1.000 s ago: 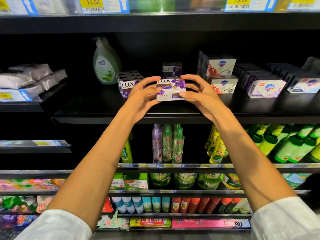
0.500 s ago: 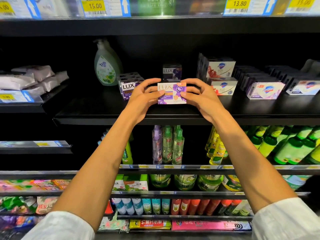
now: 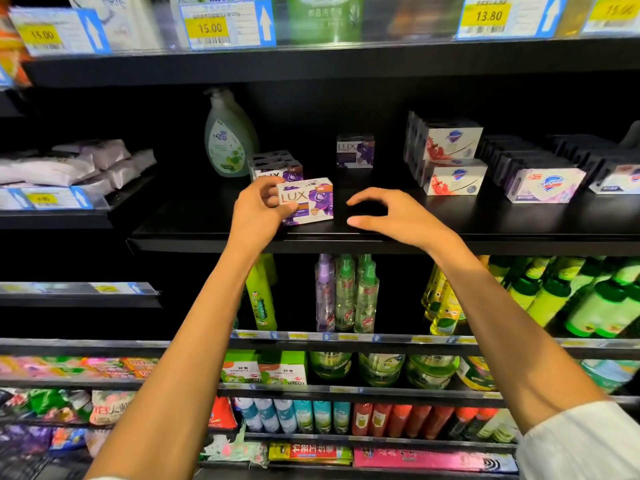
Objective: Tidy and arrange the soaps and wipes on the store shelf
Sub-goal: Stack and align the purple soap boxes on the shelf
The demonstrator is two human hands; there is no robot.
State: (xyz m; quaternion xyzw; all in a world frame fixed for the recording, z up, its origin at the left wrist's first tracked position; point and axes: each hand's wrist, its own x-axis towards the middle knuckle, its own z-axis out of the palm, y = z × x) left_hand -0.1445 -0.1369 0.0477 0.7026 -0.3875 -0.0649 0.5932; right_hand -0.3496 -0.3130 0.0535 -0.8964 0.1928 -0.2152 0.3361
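A white and purple LUX soap box [image 3: 310, 200] stands on its long edge near the front of the black shelf [image 3: 485, 226]. My left hand [image 3: 258, 216] grips its left end. My right hand [image 3: 394, 216] hovers just right of the box with fingers spread and curved, holding nothing. Behind sit a stack of LUX boxes [image 3: 277, 168] and one more LUX box [image 3: 355, 150] further back. White wipe packs [image 3: 79, 164] lie on the shelf at the left.
A green-labelled pump bottle [image 3: 227, 136] stands at the back. Safeguard soap boxes [image 3: 450, 157] and more rows [image 3: 543, 183] fill the right side. Price tags [image 3: 207, 27] line the shelf above. Bottles crowd the shelves below.
My right hand has let go of the LUX box and drawn away to the right. My left hand has carried the box leftward, toward the LUX stack.
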